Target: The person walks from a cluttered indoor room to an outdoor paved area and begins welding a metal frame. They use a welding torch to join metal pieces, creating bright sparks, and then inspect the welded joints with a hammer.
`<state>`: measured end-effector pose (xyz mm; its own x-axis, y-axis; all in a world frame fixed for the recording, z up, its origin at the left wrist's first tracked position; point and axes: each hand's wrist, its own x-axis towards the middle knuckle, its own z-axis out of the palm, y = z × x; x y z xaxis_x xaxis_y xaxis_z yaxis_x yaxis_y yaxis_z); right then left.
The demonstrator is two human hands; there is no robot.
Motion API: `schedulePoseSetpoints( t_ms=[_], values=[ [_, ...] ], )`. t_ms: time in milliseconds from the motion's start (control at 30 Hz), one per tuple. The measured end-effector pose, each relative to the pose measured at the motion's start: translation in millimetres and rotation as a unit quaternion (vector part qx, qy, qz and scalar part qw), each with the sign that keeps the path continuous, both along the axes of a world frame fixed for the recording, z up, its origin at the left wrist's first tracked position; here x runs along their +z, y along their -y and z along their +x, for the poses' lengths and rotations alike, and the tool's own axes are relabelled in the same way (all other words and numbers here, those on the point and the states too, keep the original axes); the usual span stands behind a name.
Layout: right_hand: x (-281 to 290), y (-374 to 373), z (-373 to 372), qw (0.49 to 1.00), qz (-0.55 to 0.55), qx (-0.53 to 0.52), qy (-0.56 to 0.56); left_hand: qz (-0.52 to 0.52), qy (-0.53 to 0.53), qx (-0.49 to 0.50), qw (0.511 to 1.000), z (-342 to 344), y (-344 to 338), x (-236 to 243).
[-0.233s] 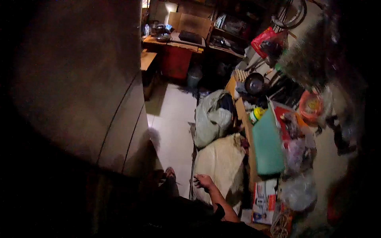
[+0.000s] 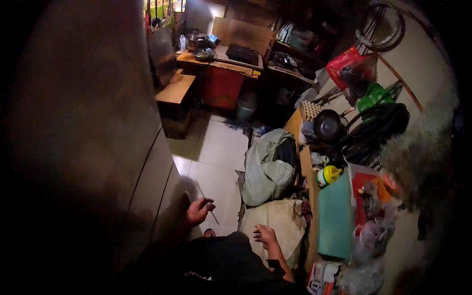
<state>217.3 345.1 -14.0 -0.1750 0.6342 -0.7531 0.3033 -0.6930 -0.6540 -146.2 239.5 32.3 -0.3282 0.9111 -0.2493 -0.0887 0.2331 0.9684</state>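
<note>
Moved up into clear view since earlier frame: left hand (image 2: pixel 199 212), with closed grip around thin stick (image 2: pixel 215 217), above floor tiles (image 2: pixel 223 142). Hold firmly, keeping tips clear of panel (image 2: pixel 98 123). Over pale sack (image 2: pixel 290 221): right hand (image 2: pixel 266 235), curled (cannot tell if holding anything).

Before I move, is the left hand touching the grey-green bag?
Apart. The head view shows it: a strip of pale floor lies in plain sight between the left hand and the grey-green bag.
</note>
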Motion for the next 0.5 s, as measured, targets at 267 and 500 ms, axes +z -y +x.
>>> schedulePoseSetpoints(
  t_ms=[267, 500],
  values=[
    [-36, -277, -98, 0.997, -0.026, 0.067, 0.040, 0.034, -0.168, -0.012, 0.985, -126, -227, 33],
    [42, -605, -433, 0.821, 0.407, 0.395, 0.057, -0.020, -0.193, 0.216, 0.957, -214, -299, 44]
  ],
)
